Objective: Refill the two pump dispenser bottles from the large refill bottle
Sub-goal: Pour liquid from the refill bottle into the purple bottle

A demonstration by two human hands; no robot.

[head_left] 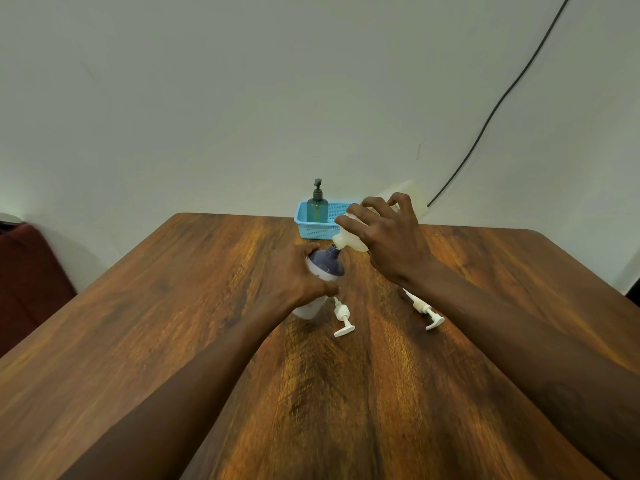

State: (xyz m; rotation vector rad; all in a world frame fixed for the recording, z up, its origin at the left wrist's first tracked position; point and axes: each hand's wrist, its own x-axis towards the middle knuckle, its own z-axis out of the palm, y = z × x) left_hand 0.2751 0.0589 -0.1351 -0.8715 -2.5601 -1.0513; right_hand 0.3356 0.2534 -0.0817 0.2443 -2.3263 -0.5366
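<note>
My left hand (298, 277) grips a white dispenser bottle (323, 268) with a dark purple shoulder and an open neck, upright on the wooden table (173, 306). My right hand (388, 237) holds the large pale refill bottle (349, 239) tipped down to the left, its mouth touching the dispenser's neck. Two white pump heads lie on the table: one pump head (343, 317) just right of the held bottle, the other pump head (426, 311) under my right wrist. The refill bottle's body is mostly hidden behind my right hand.
A blue plastic basket (304, 226) stands at the table's far edge, with a teal pump bottle (318, 206) with a dark pump in it. A black cable (491, 112) runs down the wall at the right. A dark red seat (31, 282) sits left of the table.
</note>
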